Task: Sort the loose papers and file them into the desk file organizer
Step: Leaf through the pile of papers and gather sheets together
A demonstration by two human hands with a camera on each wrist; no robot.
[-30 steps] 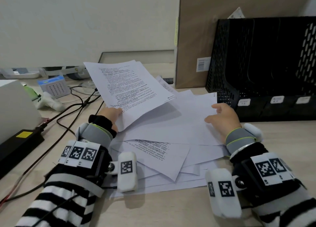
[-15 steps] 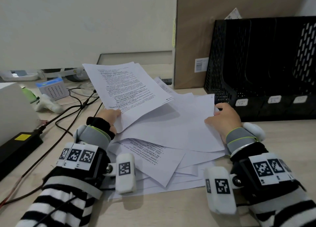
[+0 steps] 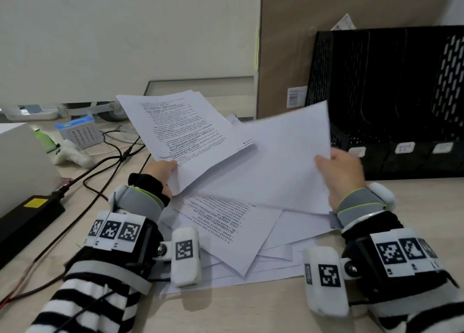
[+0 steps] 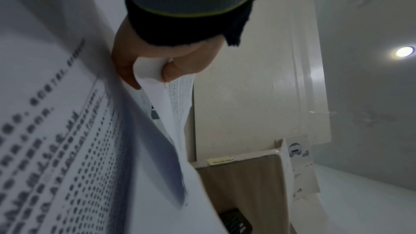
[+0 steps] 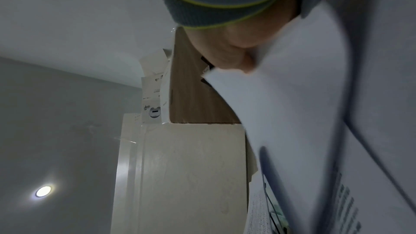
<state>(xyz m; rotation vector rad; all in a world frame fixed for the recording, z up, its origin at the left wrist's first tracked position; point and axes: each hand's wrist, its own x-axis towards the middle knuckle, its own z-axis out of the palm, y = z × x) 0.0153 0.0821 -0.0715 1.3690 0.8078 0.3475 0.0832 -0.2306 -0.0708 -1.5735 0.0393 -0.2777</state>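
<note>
— Since a moment ago, what's moved?

— My right hand (image 3: 344,174) has lifted a blank-backed sheet (image 3: 283,162) off the pile; half a second back it lay flat under my fingers. Now I pinch its right edge, and it tilts up toward the stack in my left hand (image 3: 160,174), which has barely shifted.

— And the left?

— It grips a thin stack of printed pages (image 3: 180,134) by the near corner, thumb on top, fingers curled beneath; the left wrist view shows that pinch clearly. The remaining loose papers (image 3: 238,227) lie fanned on the worktop (image 3: 251,307) between and just below both hands. The black file organizer (image 3: 391,101) stands just beyond my right hand, its slots facing me.

— What could go wrong?

— I'd guess the lifted sheet, held by one edge only, may sag or slip as I swing it across, or catch the stack's corner and crease. The stack itself could fan apart, since I hold just one corner.

— Anything you can't make out?

— The sheet's printed face is turned away, so I can't tell which group it belongs with. The organizer's slot labels are too small to read, and its right end is cut off. The right wrist view is blurred; my fingers there are mostly hidden behind paper.
</note>
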